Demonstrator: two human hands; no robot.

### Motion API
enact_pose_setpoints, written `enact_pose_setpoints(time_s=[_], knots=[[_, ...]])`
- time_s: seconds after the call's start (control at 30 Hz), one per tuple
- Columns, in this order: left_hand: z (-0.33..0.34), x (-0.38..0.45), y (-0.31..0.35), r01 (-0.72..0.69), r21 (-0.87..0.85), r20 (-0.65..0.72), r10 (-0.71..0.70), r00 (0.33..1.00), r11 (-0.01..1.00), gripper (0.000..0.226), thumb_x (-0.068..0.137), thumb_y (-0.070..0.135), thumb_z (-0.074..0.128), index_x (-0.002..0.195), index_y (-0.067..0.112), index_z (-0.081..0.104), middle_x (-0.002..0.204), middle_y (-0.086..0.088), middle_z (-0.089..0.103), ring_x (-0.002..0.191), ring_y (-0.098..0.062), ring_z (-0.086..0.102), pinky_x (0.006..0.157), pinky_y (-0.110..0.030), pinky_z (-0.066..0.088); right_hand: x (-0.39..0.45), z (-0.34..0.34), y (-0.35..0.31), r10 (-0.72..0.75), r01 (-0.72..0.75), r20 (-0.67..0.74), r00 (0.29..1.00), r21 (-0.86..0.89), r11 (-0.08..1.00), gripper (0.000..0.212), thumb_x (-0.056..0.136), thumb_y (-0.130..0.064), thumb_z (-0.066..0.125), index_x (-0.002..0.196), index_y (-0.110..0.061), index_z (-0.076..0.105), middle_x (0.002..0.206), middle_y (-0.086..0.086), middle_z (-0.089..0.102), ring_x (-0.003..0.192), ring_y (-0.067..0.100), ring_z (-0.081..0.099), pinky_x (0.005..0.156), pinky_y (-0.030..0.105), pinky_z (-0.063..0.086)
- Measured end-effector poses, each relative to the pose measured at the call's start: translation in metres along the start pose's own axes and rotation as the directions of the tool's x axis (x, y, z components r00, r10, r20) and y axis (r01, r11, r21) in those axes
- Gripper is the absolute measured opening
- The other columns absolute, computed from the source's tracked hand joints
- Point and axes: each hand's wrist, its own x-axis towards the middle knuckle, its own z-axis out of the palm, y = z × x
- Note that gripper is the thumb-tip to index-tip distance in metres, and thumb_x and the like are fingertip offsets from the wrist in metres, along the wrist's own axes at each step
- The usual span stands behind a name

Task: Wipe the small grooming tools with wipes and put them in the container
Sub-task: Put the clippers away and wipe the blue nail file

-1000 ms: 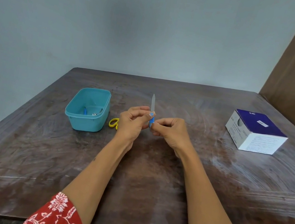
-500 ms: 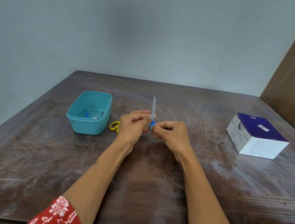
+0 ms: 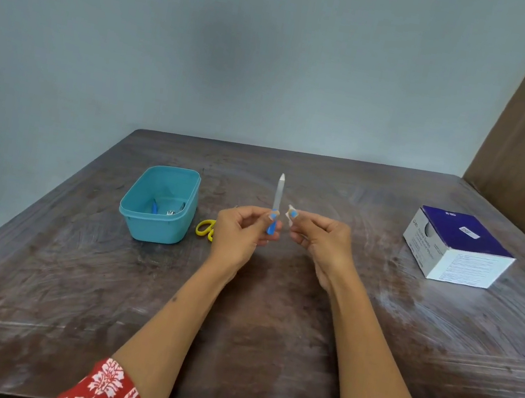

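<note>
Nail file [image 3: 278, 194] stands upright above the middle of the table [image 3: 265, 338], gripped at its blue handle by the left hand [image 3: 242, 230], whose fingers curl round the handle while the pale blade rises clear of the fist and ends in a point. Just beside it, apart from the blade, the right hand [image 3: 319, 243] pinches a small white wipe [image 3: 291, 214] between thumb and fingertips; the other fingers of that hand are curled in.

Left of the file on the table sits the container [image 3: 159, 206], a teal plastic tub with rounded corners and no lid on it. Inside it lie a few small tools [image 3: 167, 209], one with a blue part and at least one of metal; their exact number cannot be told. Between the container and the left hand a pair of scissors [image 3: 205, 228] with yellow handles lies on the table, partly hidden behind the hand.

Well to the right of the file is one box [image 3: 458, 247], white on its sides with a dark blue top and small print too fine to read.

In count: one file, one wipe, one container, one pair of scissors, one box, two hands. The file is slim and straight, pale grey-white along the blade, bright blue at the handle.
</note>
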Motion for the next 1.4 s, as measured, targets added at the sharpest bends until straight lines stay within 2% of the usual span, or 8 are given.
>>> enact_pose_setpoints(time_s=[0.13,0.27,0.57,0.67,0.8,1.03,1.17,1.4], knots=[[0.0022,-0.0025,0.0004,-0.025,0.055,0.054,0.022,0.998,0.998,0.006,0.085,0.015,0.064,0.086,0.017,0.069,0.076,-0.007,0.072,0.063,-0.013,0.070,0.058,-0.020,0.056,-0.0036,0.0011,-0.0014,0.037,-0.047,0.084,0.996,0.117,0.992,0.005,0.082,-0.008,0.067,0.084,-0.006,0.072,0.072,0.004,0.073,0.067,0.012,0.067,0.068,0.021,0.054],[0.0037,-0.0041,0.0003,-0.048,0.109,0.095,0.038,0.995,0.993,0.009,0.086,0.012,0.063,0.091,0.009,0.070,0.080,-0.011,0.072,0.061,-0.012,0.070,0.058,-0.020,0.056,-0.0040,0.0009,-0.0031,0.020,-0.033,0.114,0.993,0.112,0.993,0.006,0.081,-0.007,0.067,0.083,-0.007,0.073,0.075,0.006,0.074,0.066,0.015,0.066,0.067,0.021,0.056],[0.0051,-0.0082,0.0059,-0.048,0.173,0.181,0.016,0.983,0.984,0.016,0.087,0.006,0.061,0.097,-0.003,0.068,0.082,-0.016,0.070,0.054,-0.006,0.066,0.057,-0.020,0.054,-0.0023,0.0025,-0.0043,-0.030,0.031,-0.013,0.999,0.121,0.992,0.007,0.080,-0.007,0.069,0.075,-0.009,0.072,0.068,0.003,0.071,0.067,0.013,0.062,0.064,0.022,0.050],[0.0043,-0.0092,0.0068,-0.063,0.174,0.166,0.034,0.986,0.983,0.017,0.087,0.006,0.060,0.098,-0.003,0.067,0.081,-0.014,0.069,0.055,-0.005,0.066,0.057,-0.020,0.054,-0.0032,0.0018,-0.0044,-0.010,0.007,0.021,1.000,0.106,0.994,0.003,0.079,-0.008,0.070,0.080,-0.009,0.072,0.073,0.004,0.072,0.069,0.013,0.064,0.065,0.025,0.051],[0.0021,-0.0089,0.0057,-0.073,0.188,0.155,0.043,0.987,0.979,0.016,0.087,0.008,0.061,0.097,-0.001,0.068,0.082,-0.014,0.071,0.058,-0.007,0.068,0.059,-0.021,0.056,-0.0050,0.0003,-0.0064,-0.011,0.008,0.080,0.997,0.031,0.999,0.014,0.073,-0.007,0.074,0.085,-0.012,0.069,0.071,0.000,0.074,0.068,0.010,0.069,0.063,0.022,0.054],[0.0036,-0.0076,0.0046,-0.044,0.145,0.158,0.021,0.987,0.988,0.015,0.086,0.010,0.062,0.097,0.002,0.068,0.080,-0.013,0.071,0.061,-0.011,0.069,0.061,-0.024,0.057,-0.0037,0.0005,-0.0062,-0.072,0.073,-0.060,0.996,0.027,0.997,0.034,0.068,-0.008,0.081,0.095,-0.012,0.061,0.069,0.003,0.073,0.065,0.012,0.069,0.058,0.020,0.052],[0.0041,-0.0073,0.0046,-0.020,0.132,0.162,-0.002,0.987,0.991,0.014,0.087,0.010,0.062,0.095,0.002,0.069,0.079,-0.013,0.071,0.060,-0.011,0.069,0.059,-0.023,0.057,-0.0036,0.0025,-0.0049,-0.068,0.070,-0.102,0.992,0.015,0.997,0.023,0.068,-0.006,0.080,0.086,-0.011,0.066,0.062,-0.002,0.072,0.056,0.004,0.065,0.052,0.014,0.048],[0.0005,-0.0051,0.0072,0.029,0.088,0.206,-0.047,0.977,0.996,0.008,0.086,0.010,0.062,0.087,0.008,0.069,0.071,-0.005,0.071,0.058,-0.012,0.069,0.056,-0.022,0.057,-0.0055,0.0018,-0.0073,0.039,-0.027,-0.080,0.996,0.146,0.989,0.012,0.073,0.000,0.074,0.078,-0.009,0.068,0.061,0.000,0.071,0.053,0.007,0.062,0.053,0.017,0.048]])
